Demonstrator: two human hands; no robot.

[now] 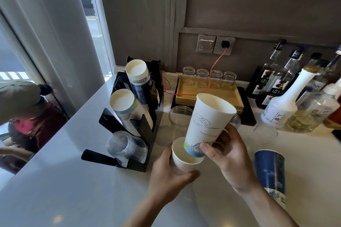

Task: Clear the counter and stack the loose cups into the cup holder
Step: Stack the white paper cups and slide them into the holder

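At the left of the counter (55, 180) stands the black cup holder (129, 125). It carries two slanted stacks of paper cups (132, 96), mouths up and toward the left, and a stack of clear cups (125, 146) lying in its near slot.

Just right of the holder, the left hand (169, 177) wraps a short white cup (184, 158), mouth up and slightly toward the camera. A clear cup seems to sit outside it, though I cannot be sure.

The right hand (228, 155) grips a tall white cup (208, 125) round its lower half. The cup's long axis leans from near-left at the base to far-right at the mouth, and its base is just entering the short cup.

My judgement of the risks: the tall cup goes in at a slant, so its base could catch the short cup's rim, dent it, or wedge crooked. A firm push could also jam the pair too tight to part.

Loose clear cups (180, 116) stand just beyond the hands. At the near right stands a blue cup (270, 171), close to the right forearm, which could tip it. The bottles (282, 105) at far right are well apart.
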